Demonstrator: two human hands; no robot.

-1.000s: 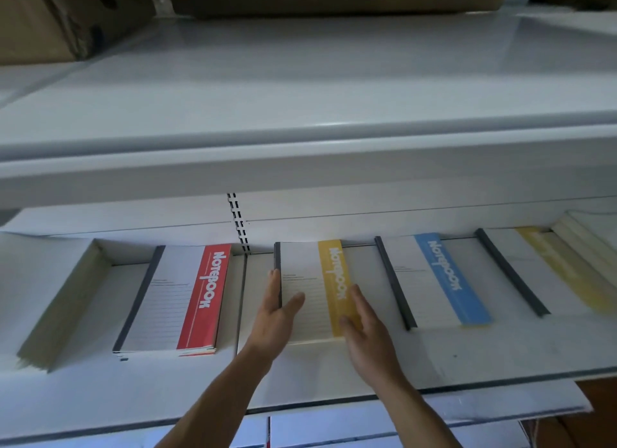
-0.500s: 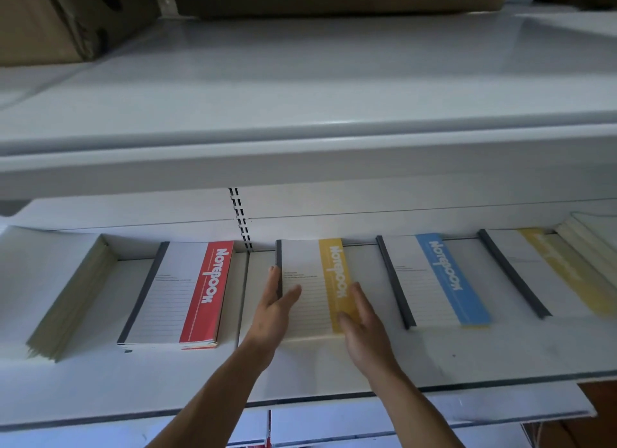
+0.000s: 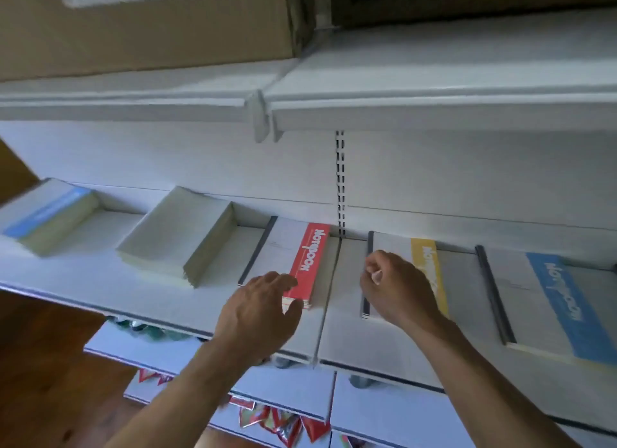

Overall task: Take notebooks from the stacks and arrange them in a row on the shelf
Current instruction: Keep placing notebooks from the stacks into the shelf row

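Three notebooks lie flat in a row on the white shelf [image 3: 384, 344]: one with a red band [image 3: 309, 257], one with a yellow band [image 3: 425, 257] and one with a blue band [image 3: 564, 304]. My left hand [image 3: 260, 310] hovers over the near end of the red notebook, fingers spread and relaxed, thumb by its near right corner. My right hand [image 3: 397, 287] is over the left part of the yellow notebook with its fingers curled in, holding nothing. Further left stand a plain white stack of notebooks [image 3: 173, 237] and a blue-banded stack [image 3: 46, 217].
An upper shelf [image 3: 434, 110] overhangs the row and carries cardboard boxes [image 3: 150, 23]. A slotted upright [image 3: 340, 184] runs down the back wall. Lower shelves hold red snack packets [image 3: 277, 421]. Brown floor shows at the lower left.
The view has swung left, bringing the stacks into sight. Both hands have come off the yellow notebook: the left has moved over the red notebook, the right has curled its fingers.
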